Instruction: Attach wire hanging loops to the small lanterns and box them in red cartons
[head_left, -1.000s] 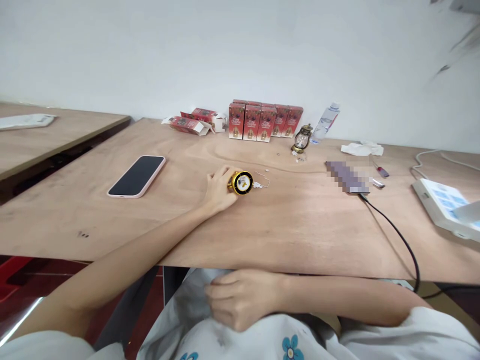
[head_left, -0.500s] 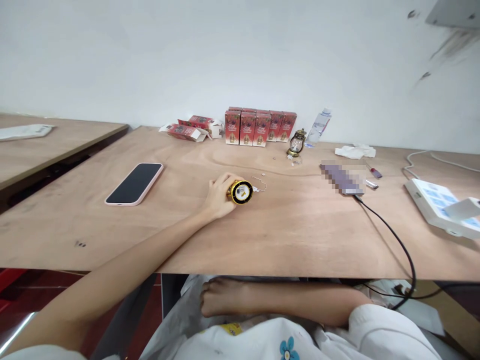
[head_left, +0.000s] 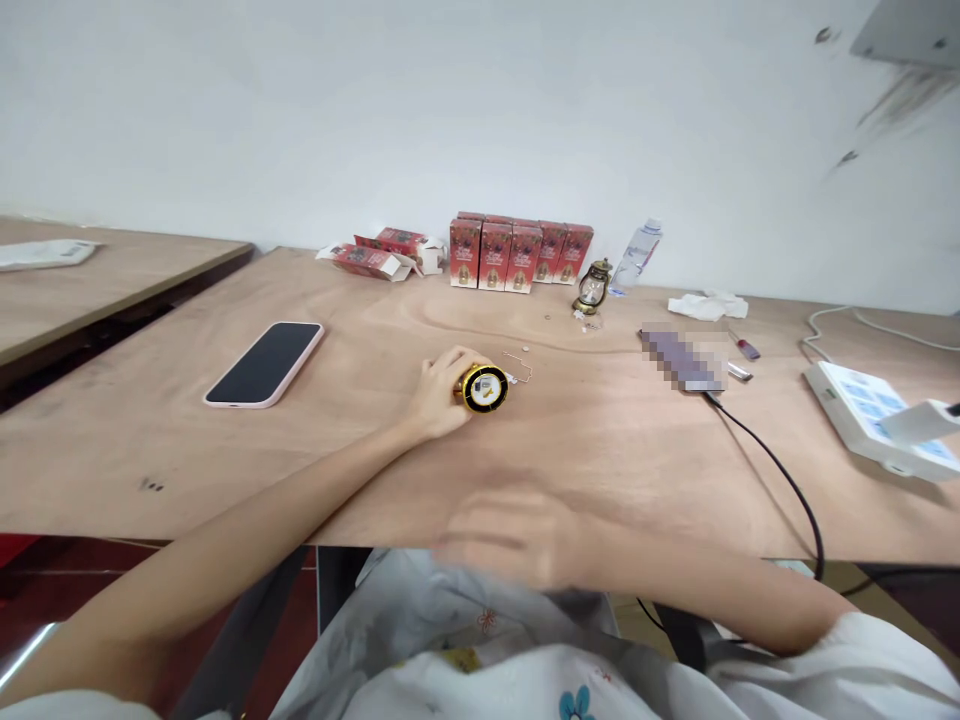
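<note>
My left hand (head_left: 439, 389) lies on the wooden table (head_left: 600, 450) with its fingers wrapped round a small gold and black lantern (head_left: 484, 388) lying on its side, its round base facing me. A thin wire piece (head_left: 519, 362) lies just beyond the lantern. My right hand (head_left: 517, 535) is at the table's near edge, smeared by motion, so its fingers cannot be made out.
A pink-cased phone (head_left: 264, 363) lies to the left. At the back stand several red boxes (head_left: 517, 254), an upright lantern (head_left: 592, 287) and a water bottle (head_left: 635, 256). A black cable (head_left: 780, 470) runs off the front edge; a white device (head_left: 870, 415) sits far right.
My right hand has risen from my lap, below the table edge, up to the near edge of the table. My left hand has stayed on the lantern.
</note>
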